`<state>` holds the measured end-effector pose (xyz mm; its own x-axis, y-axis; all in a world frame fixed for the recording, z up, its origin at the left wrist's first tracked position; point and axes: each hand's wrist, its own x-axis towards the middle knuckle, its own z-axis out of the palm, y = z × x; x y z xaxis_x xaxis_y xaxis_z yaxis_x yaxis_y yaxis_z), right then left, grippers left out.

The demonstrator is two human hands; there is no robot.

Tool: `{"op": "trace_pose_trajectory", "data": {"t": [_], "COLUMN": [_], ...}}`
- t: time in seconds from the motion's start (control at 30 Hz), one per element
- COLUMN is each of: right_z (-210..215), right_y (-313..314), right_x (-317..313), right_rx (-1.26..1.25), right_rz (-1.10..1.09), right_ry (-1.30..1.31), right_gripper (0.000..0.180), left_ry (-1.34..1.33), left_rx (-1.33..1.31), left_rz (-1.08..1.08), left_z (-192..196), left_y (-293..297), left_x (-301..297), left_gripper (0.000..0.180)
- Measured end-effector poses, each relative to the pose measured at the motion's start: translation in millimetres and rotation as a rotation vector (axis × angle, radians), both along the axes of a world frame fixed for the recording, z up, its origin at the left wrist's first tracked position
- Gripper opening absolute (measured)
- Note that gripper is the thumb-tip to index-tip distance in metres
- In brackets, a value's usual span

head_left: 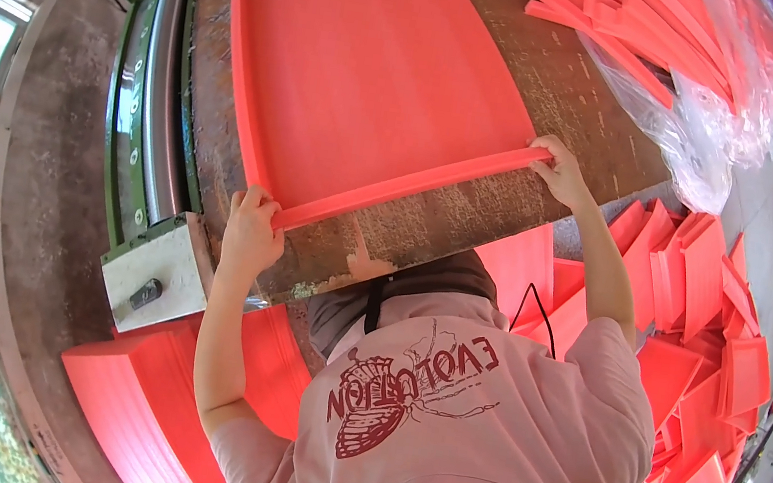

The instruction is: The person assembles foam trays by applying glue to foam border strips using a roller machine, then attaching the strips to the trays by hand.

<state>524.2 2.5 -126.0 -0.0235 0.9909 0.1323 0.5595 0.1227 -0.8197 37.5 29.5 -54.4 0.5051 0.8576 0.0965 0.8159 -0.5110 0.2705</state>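
A large red-pink foam sheet (382,63) lies flat on a worn brown work table (608,139). Along its near edge runs a narrow foam strip (405,183) of the same colour. My left hand (255,231) is closed on the strip's left end, at the sheet's near left corner. At the other end, my right hand (564,175) pinches the strip with the thumb below it. A second foam strip (243,88) borders the sheet's left side. Whether the strips are separate from the sheet or joined to it, I cannot tell.
Left of the table stands a green-framed machine (135,97) with a shiny metal roller (167,92). Foam strips (654,22) and crumpled clear plastic (707,138) sit at the far right. Many foam pieces (696,285) are heaped right, and a foam stack (138,394) stands lower left.
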Motion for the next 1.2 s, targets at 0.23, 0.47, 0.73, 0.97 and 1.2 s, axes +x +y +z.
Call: {"op": "trace_pose_trajectory", "data": {"t": [0.23, 0.47, 0.73, 0.97, 1.2], "right_z": [40, 30, 10, 56, 78], "right_y": [13, 15, 10, 102, 198], "right_x": [-109, -286, -34, -238, -343], "right_rx": [0.312, 0.403, 0.23, 0.971, 0.552], "right_rz": [0.196, 0.584, -0.374, 0.525, 1.257], "right_ry": [-0.435, -0.529, -0.88, -0.523, -1.014], "right_gripper": [0.062, 0.086, 0.067, 0.034, 0.02], "left_ry": [-0.707, -0.884, -0.861, -1.216, -1.216], "left_rx": [0.172, 0.18, 0.212, -0.204, -0.411], "left_rz": [0.384, 0.431, 0.405, 0.343, 0.425], "left_z": [-65, -94, -91, -86, -52], "left_y": [-26, -29, -30, -91, -115], "left_x": [1, 34, 22, 36, 11], "left_gripper": [0.053, 0.05, 0.051, 0.067, 0.067]}}
